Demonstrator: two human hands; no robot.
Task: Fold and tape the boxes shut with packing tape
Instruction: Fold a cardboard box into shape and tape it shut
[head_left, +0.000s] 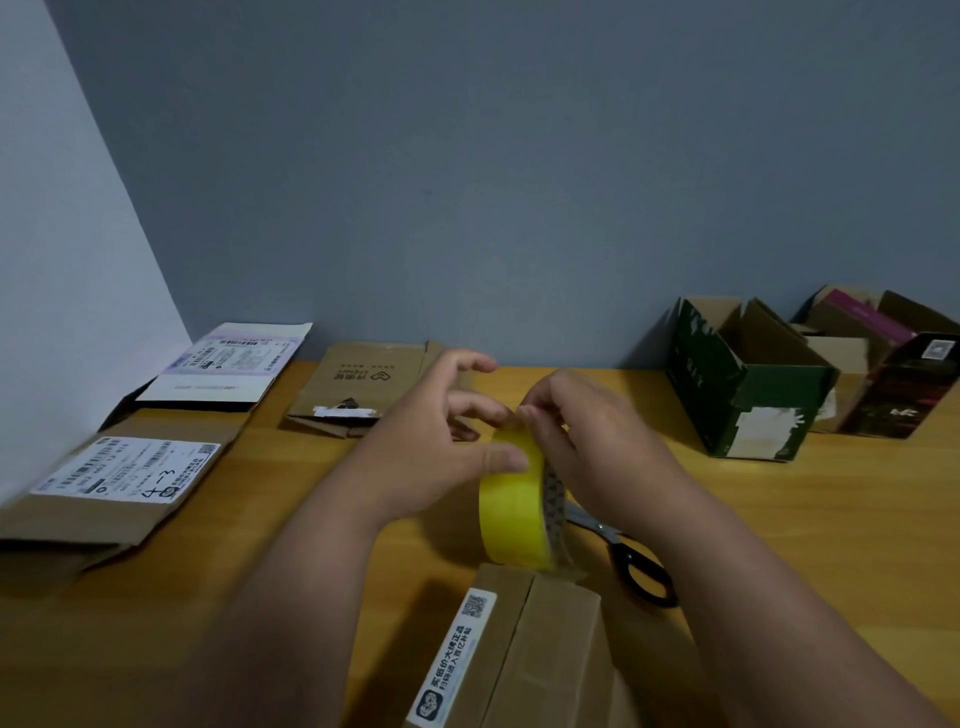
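Observation:
A yellow roll of packing tape (511, 512) stands on edge at the far end of a small brown box (540, 654) whose top flaps are folded together. My left hand (441, 441) grips the roll, thumb pressed on its yellow face. My right hand (587, 447) pinches at the top of the roll where the tape's end lies. The box carries a white label with a QR code (452, 660) on its left flap.
Black-handled scissors (636, 564) lie on the wooden table (831, 519) right of the roll. Flattened boxes lie at left (111, 493) and at the back (363, 384). An open green box (748, 384) and a dark open box (898, 384) stand at the right.

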